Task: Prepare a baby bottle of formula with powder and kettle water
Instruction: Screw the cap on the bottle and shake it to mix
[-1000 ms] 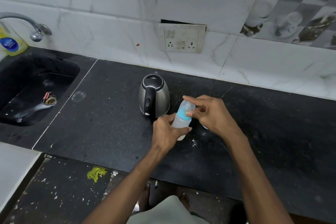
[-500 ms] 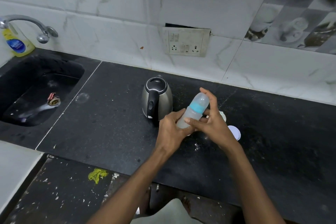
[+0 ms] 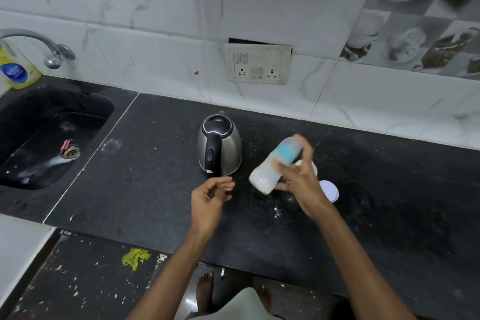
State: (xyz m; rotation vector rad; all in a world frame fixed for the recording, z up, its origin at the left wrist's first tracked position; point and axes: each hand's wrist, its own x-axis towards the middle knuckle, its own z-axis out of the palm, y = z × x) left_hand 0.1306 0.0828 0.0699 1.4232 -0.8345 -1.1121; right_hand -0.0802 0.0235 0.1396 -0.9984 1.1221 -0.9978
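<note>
My right hand grips the baby bottle, which is tilted with its cap up and to the right and blurred by motion. The bottle has a blue collar and holds white liquid. My left hand hangs free above the black counter with fingers loosely curled and nothing in it. The steel kettle with a black handle stands upright just behind my left hand. A small white powder container and its lid lie on the counter behind my right hand, partly hidden.
A black sink with a tap and a yellow soap bottle is at the left. A wall socket sits above the kettle. White powder is spilled on the counter near my right hand. The counter's front edge runs below my wrists.
My left hand has let go of the bottle and dropped away to the left. My right hand now holds the bottle alone, tilted and moving fast.
</note>
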